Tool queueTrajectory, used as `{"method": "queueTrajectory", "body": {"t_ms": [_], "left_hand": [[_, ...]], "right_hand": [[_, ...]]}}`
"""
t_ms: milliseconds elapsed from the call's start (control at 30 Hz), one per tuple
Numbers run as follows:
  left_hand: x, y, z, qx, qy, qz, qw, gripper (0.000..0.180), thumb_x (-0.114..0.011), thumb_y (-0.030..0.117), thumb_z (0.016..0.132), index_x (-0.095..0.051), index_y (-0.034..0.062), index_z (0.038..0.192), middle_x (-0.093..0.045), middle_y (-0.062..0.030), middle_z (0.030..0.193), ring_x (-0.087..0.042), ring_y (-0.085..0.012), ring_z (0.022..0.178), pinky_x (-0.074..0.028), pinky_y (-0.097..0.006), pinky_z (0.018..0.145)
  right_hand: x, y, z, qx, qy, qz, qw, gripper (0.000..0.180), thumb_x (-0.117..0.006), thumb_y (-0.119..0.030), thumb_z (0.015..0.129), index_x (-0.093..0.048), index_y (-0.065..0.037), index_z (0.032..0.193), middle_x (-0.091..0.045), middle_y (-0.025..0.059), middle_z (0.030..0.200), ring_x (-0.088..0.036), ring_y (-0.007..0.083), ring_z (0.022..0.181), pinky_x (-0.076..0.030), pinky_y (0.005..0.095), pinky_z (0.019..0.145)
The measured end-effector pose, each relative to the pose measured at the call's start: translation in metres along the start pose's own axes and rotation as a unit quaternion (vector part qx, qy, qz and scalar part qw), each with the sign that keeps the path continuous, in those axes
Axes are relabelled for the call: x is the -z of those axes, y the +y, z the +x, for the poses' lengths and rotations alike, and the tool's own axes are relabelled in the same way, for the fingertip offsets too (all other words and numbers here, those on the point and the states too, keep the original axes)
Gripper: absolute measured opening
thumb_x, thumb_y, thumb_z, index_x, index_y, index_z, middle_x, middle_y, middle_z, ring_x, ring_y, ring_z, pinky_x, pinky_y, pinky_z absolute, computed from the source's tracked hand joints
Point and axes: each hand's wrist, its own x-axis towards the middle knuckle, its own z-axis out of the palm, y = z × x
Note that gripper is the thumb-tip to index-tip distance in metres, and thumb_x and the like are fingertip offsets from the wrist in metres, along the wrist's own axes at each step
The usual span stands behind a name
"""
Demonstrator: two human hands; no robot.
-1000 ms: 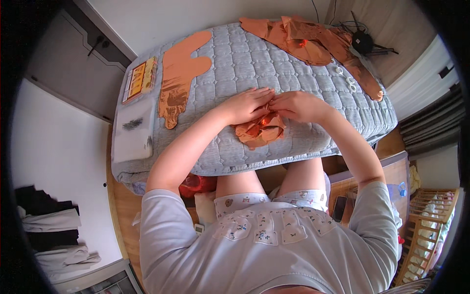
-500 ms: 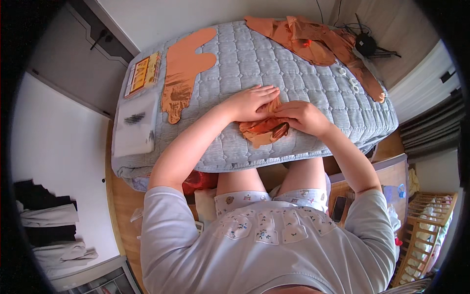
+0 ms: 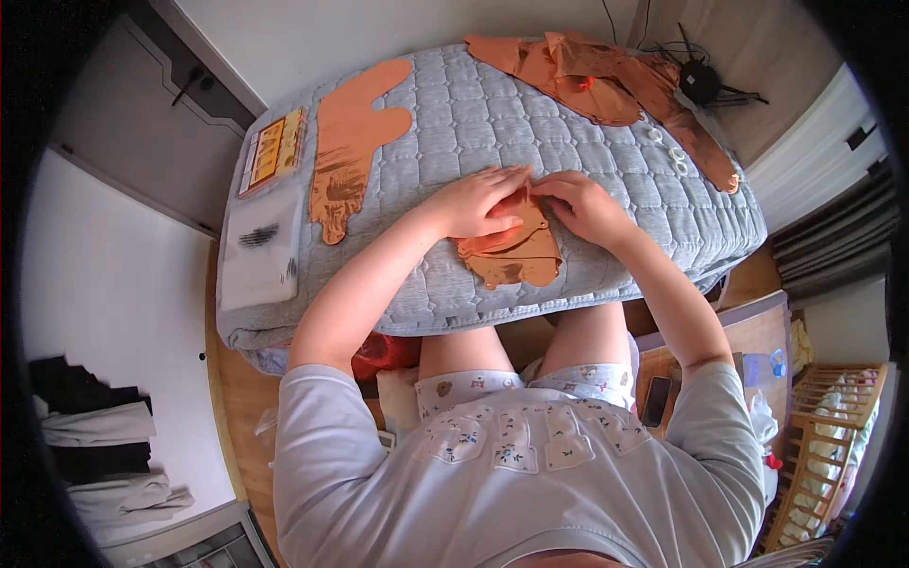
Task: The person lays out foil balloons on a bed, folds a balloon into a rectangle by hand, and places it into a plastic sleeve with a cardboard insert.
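Observation:
A copper-coloured foil balloon, flat and folded on itself, lies near the front edge of the quilted mattress. My left hand rests over its upper left part, fingers stretched out and thumb apart, covering some of the foil. At the top right edge, my right hand pinches the foil between thumb and fingers. The fingertips of both hands are close together there. Another flat copper foil balloon lies to the left of my hands. More crumpled copper foil spreads at the far right, with a small red piece on it.
The grey quilted mattress carries everything. On its left are a yellow-and-red printed packet and a translucent white bag. White rings lie at the right, near a black antenna device. A phone lies lower right.
The bunched foil under my hands now lies flatter and wider toward me. My right hand has drawn up and back from its middle to the top edge; my left has shifted slightly.

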Motion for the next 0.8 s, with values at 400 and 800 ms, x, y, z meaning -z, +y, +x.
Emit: {"method": "queueTrajectory", "body": {"t_ms": [400,800], "left_hand": [[0.000,-0.001,0.001,0.003,0.008,0.010,1.000,0.081,-0.061,0.040,0.097,-0.027,0.0006,0.159,-0.041,-0.0215,0.158,-0.043,-0.0344,0.144,-0.030,-0.047,0.123],[-0.001,-0.001,-0.001,0.008,0.009,-0.017,1.000,0.077,-0.061,0.033,0.099,-0.026,0.0041,0.161,-0.045,-0.0185,0.157,-0.046,-0.0329,0.143,-0.030,-0.045,0.123]], "right_hand": [[-0.004,0.005,0.018,0.075,0.017,0.006,0.997,0.026,-0.072,-0.004,0.084,-0.076,-0.006,0.110,-0.073,0.0136,0.114,-0.069,0.0322,0.104,-0.056,0.0399,0.092],[-0.003,-0.004,0.015,0.049,-0.008,0.052,0.997,0.027,-0.073,-0.003,0.080,-0.075,-0.005,0.107,-0.074,0.0138,0.111,-0.071,0.0321,0.101,-0.057,0.0400,0.092]]}}
